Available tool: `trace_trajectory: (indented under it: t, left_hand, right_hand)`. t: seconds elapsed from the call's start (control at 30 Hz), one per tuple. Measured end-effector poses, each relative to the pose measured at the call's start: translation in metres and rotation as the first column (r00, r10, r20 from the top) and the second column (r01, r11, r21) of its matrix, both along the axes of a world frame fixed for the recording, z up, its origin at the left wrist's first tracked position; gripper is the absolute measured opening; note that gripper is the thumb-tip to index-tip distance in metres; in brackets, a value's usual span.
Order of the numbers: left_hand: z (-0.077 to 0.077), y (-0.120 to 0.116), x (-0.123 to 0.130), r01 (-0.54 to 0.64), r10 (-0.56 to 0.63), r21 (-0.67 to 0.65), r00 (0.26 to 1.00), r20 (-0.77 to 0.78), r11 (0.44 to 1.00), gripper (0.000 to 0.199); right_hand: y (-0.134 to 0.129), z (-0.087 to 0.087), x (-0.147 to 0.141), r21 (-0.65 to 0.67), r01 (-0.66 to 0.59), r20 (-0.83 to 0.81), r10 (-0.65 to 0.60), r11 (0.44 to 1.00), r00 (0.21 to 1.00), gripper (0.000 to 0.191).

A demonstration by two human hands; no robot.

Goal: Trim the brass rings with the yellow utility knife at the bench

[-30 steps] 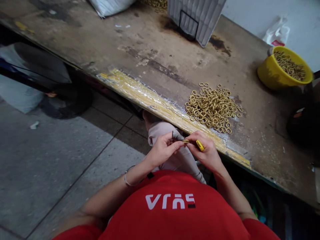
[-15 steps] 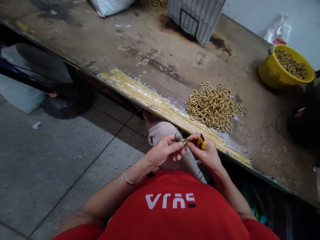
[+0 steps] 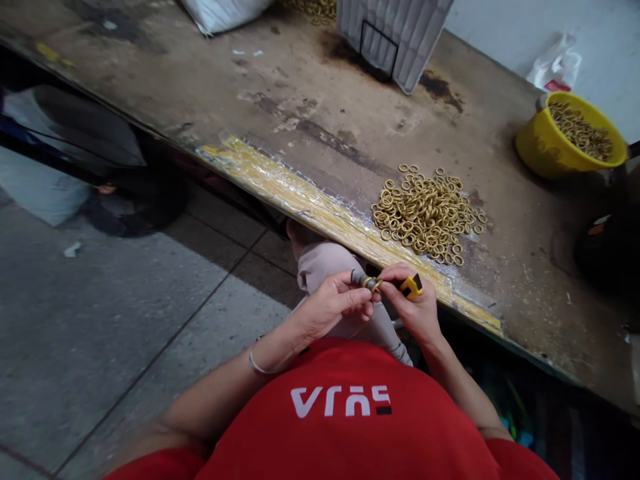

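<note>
In front of my red shirt, my left hand [image 3: 336,303] pinches a brass ring [image 3: 369,283] between thumb and fingers. A dark grey, rough-looking piece [image 3: 358,276] shows at its index finger; I cannot tell whether it is a finger wrapping or a separate object. My right hand [image 3: 415,307] meets it from the other side, thumb and index finger closed on a ring at the same spot. Tucked in the right hand is a yellow utility knife [image 3: 411,287] with a black end. Just beyond the hands, a loose pile of brass rings [image 3: 425,213] lies on the worn table [image 3: 300,100].
Yellow tape [image 3: 300,200] covers the table's near edge. At the right stands a yellow bucket [image 3: 545,147] full of small brass parts. A grey ribbed plastic bin [image 3: 400,33] and a white sack [image 3: 225,13] are at the back. My knee [image 3: 327,263] is under the edge.
My right hand has turned, so the knife now tilts to the right. The rings between my fingers have shifted slightly, and more of the grey piece shows.
</note>
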State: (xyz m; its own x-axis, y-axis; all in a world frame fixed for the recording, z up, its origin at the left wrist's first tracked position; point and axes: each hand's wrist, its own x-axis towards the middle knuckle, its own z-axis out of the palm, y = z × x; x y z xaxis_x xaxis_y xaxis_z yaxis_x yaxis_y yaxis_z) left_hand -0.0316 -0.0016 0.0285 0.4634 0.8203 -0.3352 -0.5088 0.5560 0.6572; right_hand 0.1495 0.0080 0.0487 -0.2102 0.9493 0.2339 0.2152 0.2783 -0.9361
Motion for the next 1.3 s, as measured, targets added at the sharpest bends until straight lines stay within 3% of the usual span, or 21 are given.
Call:
trace_trajectory:
  t: [0.13, 0.23, 0.33, 0.5, 0.9, 0.97, 1.07, 1.13, 1.23, 1.3]
  left_hand:
    - [0.000, -0.004, 0.004, -0.044, 0.044, 0.001, 0.999, -0.033, 0.999, 0.036]
    - [-0.001, -0.005, 0.005, -0.070, 0.073, 0.037, 0.994, -0.081, 0.997, 0.032]
    - [-0.001, -0.005, 0.005, -0.110, 0.136, 0.147, 0.974, -0.179, 0.983, 0.026]
    - [0.003, -0.003, 0.003, -0.058, 0.150, 0.283, 0.937, -0.315, 0.957, 0.019]
    - [0.005, -0.006, 0.003, 0.046, 0.208, 0.466, 0.853, -0.478, 0.883, 0.008]
    - [0.014, -0.008, -0.001, 0.079, 0.213, 0.528, 0.857, -0.470, 0.845, 0.004]
    - [0.028, -0.010, -0.007, 0.182, 0.115, 0.611, 0.903, -0.414, 0.770, 0.010]
    - [0.030, -0.008, -0.011, 0.217, 0.065, 0.615, 0.913, -0.402, 0.758, 0.014]
    - [0.023, 0.000, -0.012, 0.200, 0.092, 0.593, 0.901, -0.424, 0.780, 0.015]
    - [0.018, 0.004, -0.011, 0.235, 0.081, 0.611, 0.892, -0.444, 0.756, 0.015]
  right_hand:
    - [0.000, 0.002, -0.001, 0.037, -0.027, 0.049, 0.025, 0.999, 0.998, 0.006]
    - [-0.003, 0.004, 0.001, 0.122, -0.038, 0.178, 0.016, 0.992, 0.984, 0.009]
    - [-0.008, 0.004, 0.004, 0.194, -0.051, 0.391, -0.030, 0.980, 0.920, 0.020]
    - [-0.015, 0.001, 0.007, 0.166, -0.081, 0.620, -0.040, 0.983, 0.784, 0.039]
    - [-0.014, -0.005, 0.006, 0.171, -0.106, 0.730, -0.053, 0.980, 0.681, 0.036]
    - [-0.006, -0.011, 0.015, 0.178, -0.045, 0.767, -0.110, 0.983, 0.632, 0.034]
    - [0.011, -0.015, 0.035, 0.207, 0.185, 0.777, -0.277, 0.961, 0.566, 0.028]
    - [0.020, -0.011, 0.044, 0.215, 0.211, 0.682, -0.301, 0.953, 0.666, 0.021]
    - [0.022, 0.003, 0.038, 0.090, 0.028, 0.443, -0.065, 0.996, 0.894, 0.017]
    - [0.018, 0.012, 0.027, -0.020, -0.086, 0.281, 0.088, 0.996, 0.956, 0.019]
